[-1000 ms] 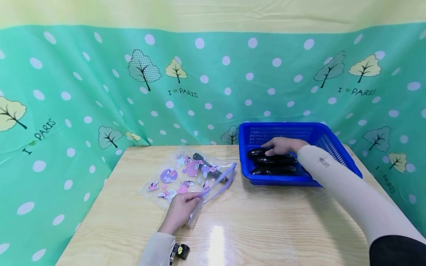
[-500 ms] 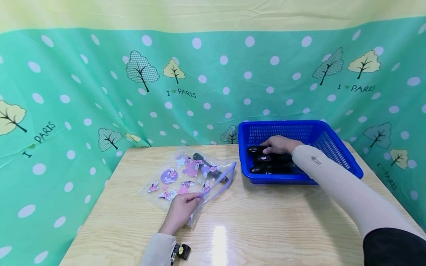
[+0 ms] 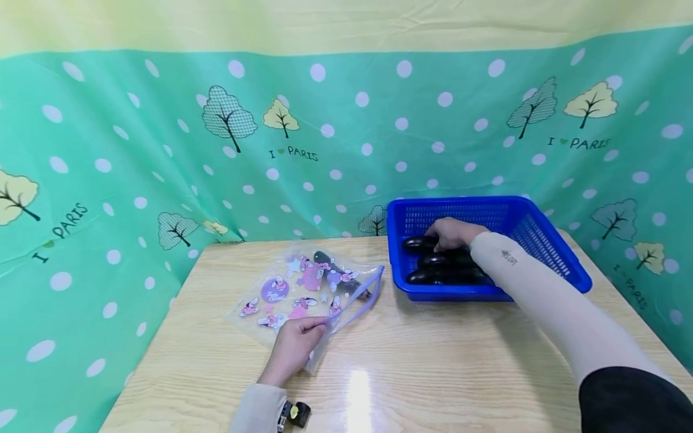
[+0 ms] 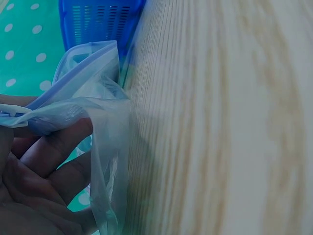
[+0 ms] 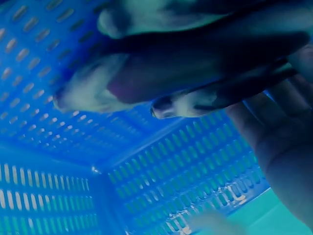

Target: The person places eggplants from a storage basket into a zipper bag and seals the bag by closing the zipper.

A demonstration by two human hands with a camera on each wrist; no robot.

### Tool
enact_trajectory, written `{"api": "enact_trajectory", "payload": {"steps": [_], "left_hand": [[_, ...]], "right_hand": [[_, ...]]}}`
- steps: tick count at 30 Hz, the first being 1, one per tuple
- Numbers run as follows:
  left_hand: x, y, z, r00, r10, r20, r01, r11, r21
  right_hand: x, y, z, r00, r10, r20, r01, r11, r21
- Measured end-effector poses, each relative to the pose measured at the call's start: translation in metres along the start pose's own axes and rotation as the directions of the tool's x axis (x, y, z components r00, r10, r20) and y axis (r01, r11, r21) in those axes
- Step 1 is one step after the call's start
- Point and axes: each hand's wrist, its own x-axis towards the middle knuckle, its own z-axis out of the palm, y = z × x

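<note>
My left hand (image 3: pixel 295 349) pinches the edge of a clear plastic zip bag (image 3: pixel 276 325) with cartoon prints and a lilac strip at its mouth. One dark eggplant (image 3: pixel 327 263) lies inside the bag. In the left wrist view, thumb and finger grip the zip strip (image 4: pixel 73 81), and the other fingers are loosely bent under it. My right hand (image 3: pixel 455 233) reaches into a blue plastic basket (image 3: pixel 460 296). Thumb and fingers are around the farthest eggplant (image 3: pixel 417 243). Two more eggplants lie nearer: a middle one (image 3: pixel 433 260) and a front one (image 3: pixel 444 275).
The basket stands at the back right of the wooden table (image 3: pixel 422 373), close to the dotted green cloth (image 3: pixel 335 156) behind. Basket walls rise around the right hand. A strapped dark device (image 3: pixel 298 414) sits on the left wrist.
My right hand has shifted slightly, its fingers lowering from atop the eggplants to around the farthest one. The left hand and the bag have stayed nearly still.
</note>
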Motion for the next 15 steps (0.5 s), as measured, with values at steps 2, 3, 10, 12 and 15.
{"api": "enact_trajectory", "payload": {"steps": [2, 3, 10, 12, 15], "left_hand": [[-0.001, 0.001, -0.001, 1.0, 0.0, 0.001, 0.0, 1.0, -0.002], [-0.001, 0.002, -0.001, 1.0, 0.0, 0.003, 0.0, 1.0, -0.005], [-0.003, 0.005, -0.001, 1.0, -0.008, 0.017, 0.008, 1.0, -0.001], [-0.003, 0.005, -0.001, 1.0, -0.009, 0.019, 0.009, 1.0, 0.0], [-0.003, 0.004, -0.001, 1.0, -0.008, 0.024, 0.008, 1.0, 0.002]], "right_hand": [[-0.001, 0.0, -0.002, 1.0, 0.01, -0.02, -0.009, 1.0, 0.012], [-0.001, 0.0, -0.003, 0.999, 0.019, -0.027, -0.018, 1.0, 0.023], [-0.012, -0.001, -0.011, 0.998, 0.048, -0.049, -0.043, 0.994, 0.102], [-0.017, -0.001, -0.013, 0.997, 0.044, -0.063, -0.037, 0.993, 0.111], [-0.024, 0.0, -0.015, 0.995, 0.042, -0.088, -0.032, 0.993, 0.114]]}}
